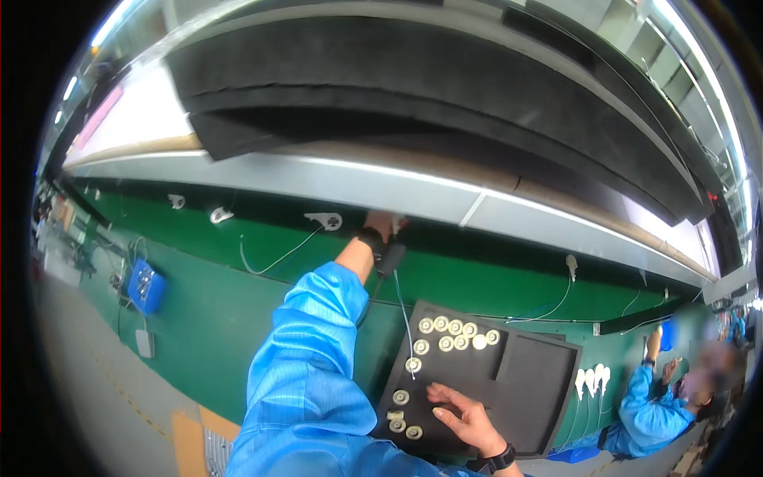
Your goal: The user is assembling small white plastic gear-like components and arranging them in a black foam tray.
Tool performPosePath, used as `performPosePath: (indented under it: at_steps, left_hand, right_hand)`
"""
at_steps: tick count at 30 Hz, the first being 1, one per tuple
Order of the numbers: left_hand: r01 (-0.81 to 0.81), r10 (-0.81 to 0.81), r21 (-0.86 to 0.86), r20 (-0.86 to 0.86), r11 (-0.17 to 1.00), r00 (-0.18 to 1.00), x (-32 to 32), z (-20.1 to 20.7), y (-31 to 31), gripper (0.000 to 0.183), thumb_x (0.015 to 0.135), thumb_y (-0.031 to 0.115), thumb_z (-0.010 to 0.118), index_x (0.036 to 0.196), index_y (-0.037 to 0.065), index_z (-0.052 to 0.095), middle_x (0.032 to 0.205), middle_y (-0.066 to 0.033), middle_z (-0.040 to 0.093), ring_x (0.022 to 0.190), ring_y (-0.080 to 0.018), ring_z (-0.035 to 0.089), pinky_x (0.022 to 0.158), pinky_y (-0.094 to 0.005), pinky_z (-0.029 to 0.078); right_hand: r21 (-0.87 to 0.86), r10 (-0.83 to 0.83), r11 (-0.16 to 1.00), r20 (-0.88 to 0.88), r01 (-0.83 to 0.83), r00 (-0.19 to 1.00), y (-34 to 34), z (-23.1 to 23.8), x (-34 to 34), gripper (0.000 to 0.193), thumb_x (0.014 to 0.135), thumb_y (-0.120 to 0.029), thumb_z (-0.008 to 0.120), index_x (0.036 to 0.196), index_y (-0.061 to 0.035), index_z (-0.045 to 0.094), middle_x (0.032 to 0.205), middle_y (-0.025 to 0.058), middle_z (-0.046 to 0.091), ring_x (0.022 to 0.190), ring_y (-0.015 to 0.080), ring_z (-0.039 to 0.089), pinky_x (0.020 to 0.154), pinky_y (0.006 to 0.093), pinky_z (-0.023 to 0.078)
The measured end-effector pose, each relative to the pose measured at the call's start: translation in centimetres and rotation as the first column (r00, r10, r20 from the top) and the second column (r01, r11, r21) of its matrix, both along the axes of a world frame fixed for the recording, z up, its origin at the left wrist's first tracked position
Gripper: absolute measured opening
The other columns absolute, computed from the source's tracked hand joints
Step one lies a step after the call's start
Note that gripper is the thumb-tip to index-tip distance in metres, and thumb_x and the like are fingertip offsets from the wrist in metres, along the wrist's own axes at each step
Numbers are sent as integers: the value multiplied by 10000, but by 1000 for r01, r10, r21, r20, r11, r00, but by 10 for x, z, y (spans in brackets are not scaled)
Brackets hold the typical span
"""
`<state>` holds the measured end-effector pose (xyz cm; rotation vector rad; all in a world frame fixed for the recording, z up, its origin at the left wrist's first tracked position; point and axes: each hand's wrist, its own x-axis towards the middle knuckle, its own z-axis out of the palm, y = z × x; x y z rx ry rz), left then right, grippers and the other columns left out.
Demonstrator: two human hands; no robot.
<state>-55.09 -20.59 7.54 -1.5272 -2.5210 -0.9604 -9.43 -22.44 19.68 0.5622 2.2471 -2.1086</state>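
Note:
My left hand [384, 222] reaches forward under the shelf edge, its fingers closed and partly lost in shadow. Something small and pale shows at the fingertips, too unclear to name. Just below the wrist is a dark cylindrical object [391, 258]; whether the hand touches it cannot be told. A thin pale cable [404, 310] runs down from there onto a black tray [520, 429]. Over the tray's lower part, my right hand [467, 420] is open with fingers stretched apart, holding nothing. Several round cream-coloured parts [427, 325] lie left of it and above it in the tray.
A grey-edged shelf [342, 180] spans the green bench [214, 294]. White pear-shaped parts with cables, one [324, 221] at left and one [571, 266] at right, line its back. A blue bin [146, 286] stands left. A co-worker [652, 417] in blue is at right beside several white parts [592, 378].

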Motion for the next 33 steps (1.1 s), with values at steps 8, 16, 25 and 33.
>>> performPosePath:
  at_steps: [8,16,25,33]
  left_hand:
    - [-122,105,-241,-82,963,991,-11,2,-61,384,806,143,578,1170,24,556,1208,-239,552,1091,-414,523,942,-487,410]
    - [-340,255,-415,-247,844,935,-11,-6,-101,443,788,105,555,1226,42,542,1250,-231,530,1191,-394,479,1004,-502,370]
    - [-613,580,93,242,784,778,25,38,-168,399,684,154,797,1012,26,607,813,-84,643,697,-230,633,618,-328,529]
    - [-638,-129,152,988,755,82,147,126,-261,199,930,217,602,1077,93,553,1105,-89,635,644,-95,602,448,-185,453]
  right_hand:
    - [-62,-213,973,102,220,972,15,-13,-1,378,901,-37,609,1263,36,524,1146,115,647,1052,163,617,909,282,493]
    - [22,-250,968,131,249,959,13,-21,-1,319,910,-75,605,1206,35,563,1086,126,676,1021,174,640,859,276,508]
    - [437,-155,883,-72,171,985,17,-7,-16,276,855,-45,622,1129,-23,604,950,160,655,875,310,651,766,364,524]
    - [696,30,712,-157,89,987,-11,-56,-53,417,737,11,658,1133,-106,600,1054,101,523,973,294,536,766,391,513]
